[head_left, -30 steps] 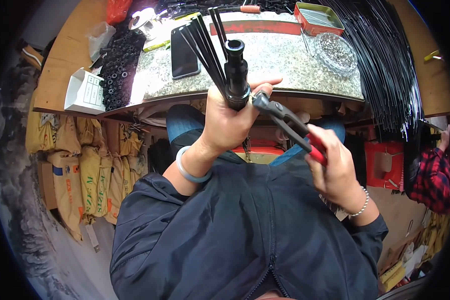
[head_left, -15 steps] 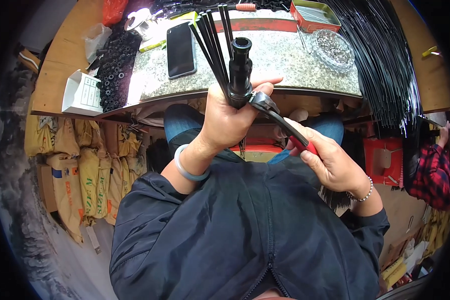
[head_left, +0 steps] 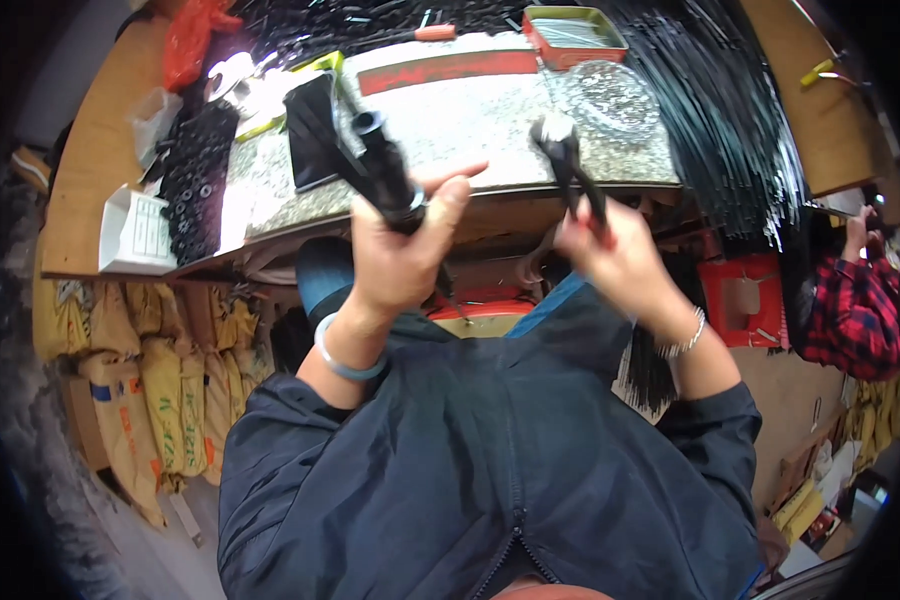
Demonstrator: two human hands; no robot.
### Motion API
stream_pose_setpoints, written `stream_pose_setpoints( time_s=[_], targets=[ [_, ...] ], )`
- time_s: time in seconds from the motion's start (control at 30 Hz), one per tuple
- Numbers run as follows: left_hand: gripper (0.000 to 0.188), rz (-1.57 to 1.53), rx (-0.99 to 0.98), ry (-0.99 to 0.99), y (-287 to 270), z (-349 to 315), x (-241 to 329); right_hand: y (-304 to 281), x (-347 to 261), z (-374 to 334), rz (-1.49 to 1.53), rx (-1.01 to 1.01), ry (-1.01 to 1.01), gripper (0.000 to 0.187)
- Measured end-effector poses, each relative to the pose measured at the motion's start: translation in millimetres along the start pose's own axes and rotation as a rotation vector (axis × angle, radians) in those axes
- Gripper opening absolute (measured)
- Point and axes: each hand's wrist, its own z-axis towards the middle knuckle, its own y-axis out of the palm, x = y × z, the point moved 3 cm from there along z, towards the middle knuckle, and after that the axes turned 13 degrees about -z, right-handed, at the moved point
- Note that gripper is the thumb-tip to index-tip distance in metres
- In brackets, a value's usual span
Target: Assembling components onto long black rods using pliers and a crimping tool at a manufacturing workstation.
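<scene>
My left hand (head_left: 398, 258) is wrapped round what looks like a black umbrella frame (head_left: 382, 165). Its dark tube points up with an open round end, and the thin ribs beside it are smeared by motion. The index finger and thumb reach past the tube to the right. My right hand (head_left: 625, 262) grips pliers with red handles (head_left: 560, 150), their jaws raised over the bench's front edge, apart from the frame. Motion blurs this hand and the pliers. Behind the frame, a dark phone (head_left: 310, 140) lies on the speckled bench top (head_left: 460, 125).
A clear dish of small metal pieces (head_left: 610, 98) and a red tin of thin rods (head_left: 575, 40) stand at the back right. Long black rods (head_left: 720, 110) hang over the right edge. Black ringed parts (head_left: 202, 185) and a white box (head_left: 135, 232) lie left. A person in a checked sleeve (head_left: 850, 310) sits far right.
The pliers have come away from the frame's tube and moved up and right with my right hand. My left hand and the frame have shifted left; the whole view has shifted too.
</scene>
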Motion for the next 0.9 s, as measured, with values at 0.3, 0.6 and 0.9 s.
stream_pose_setpoints(
  time_s=[0.3, 0.6, 0.9],
  targets=[
    [0.023, -0.035, -0.039, 0.051, 5, 7, 5, -108, 24, 123, -1.199, 0.275, 0.157, 0.026],
    [0.022, -0.067, -0.052, 0.063, 7, 11, 6, -106, 19, 124, -1.275, 0.253, 0.218, 0.016],
    [0.017, 0.091, -0.009, 0.217, 14, 13, 3, -16, -58, 37, -0.405, 0.404, -0.647, 0.01]
  ],
)
